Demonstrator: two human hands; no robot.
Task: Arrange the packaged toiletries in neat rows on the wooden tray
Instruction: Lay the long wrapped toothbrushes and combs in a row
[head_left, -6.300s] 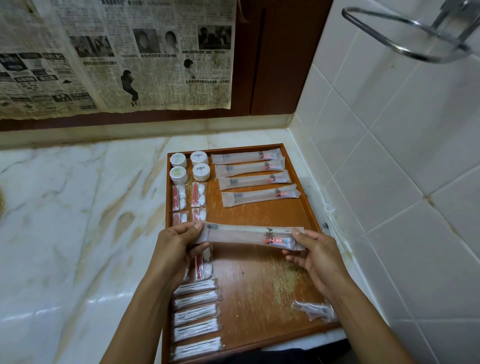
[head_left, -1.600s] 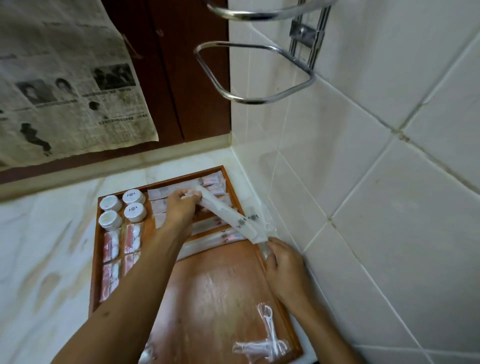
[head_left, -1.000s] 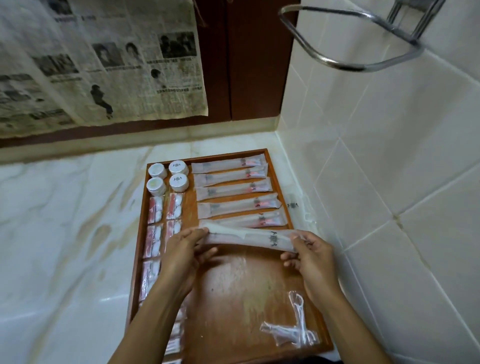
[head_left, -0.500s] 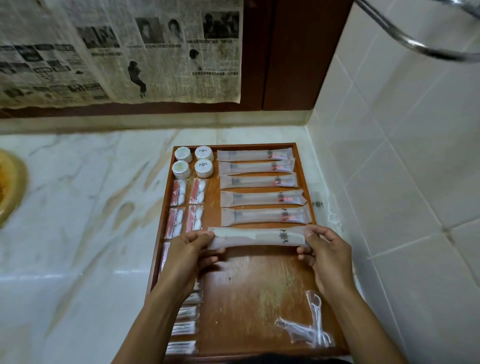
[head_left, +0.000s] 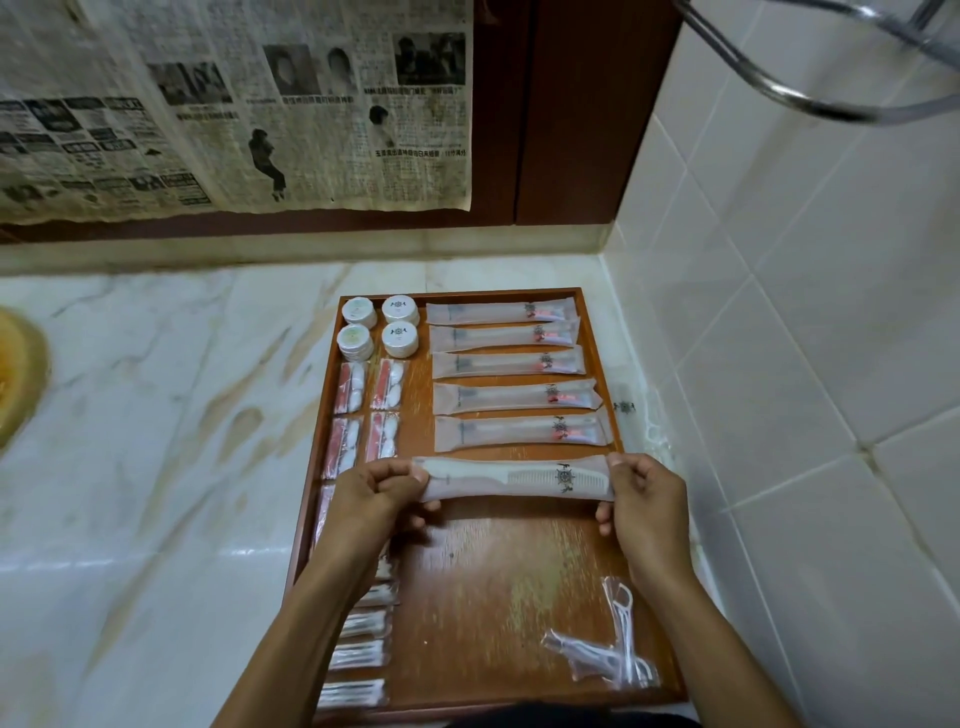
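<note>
A wooden tray (head_left: 488, 561) lies on the marble counter in the corner. My left hand (head_left: 371, 491) and my right hand (head_left: 641, 499) pinch the two ends of a packaged white comb (head_left: 514, 478), held level just below a row of several packaged toothbrushes (head_left: 511, 397). Along the tray's left side are small white round jars (head_left: 379, 327), red-and-white sachets (head_left: 363, 410) and white packets (head_left: 358, 654), partly hidden by my left arm. Bagged floss picks (head_left: 608, 649) sit at the near right corner.
Tiled wall (head_left: 805, 364) stands close on the tray's right. More clear packets (head_left: 631, 410) lie between tray and wall. A metal rack (head_left: 810, 98) juts out overhead. Newspaper (head_left: 234, 104) hangs on the back wall. A yellow object (head_left: 15, 374) is at the counter's far left.
Both hands have carried the comb from the gap by the wall over the tray and lowered it level beneath the toothbrush row; it has barely shifted in the last half second.
</note>
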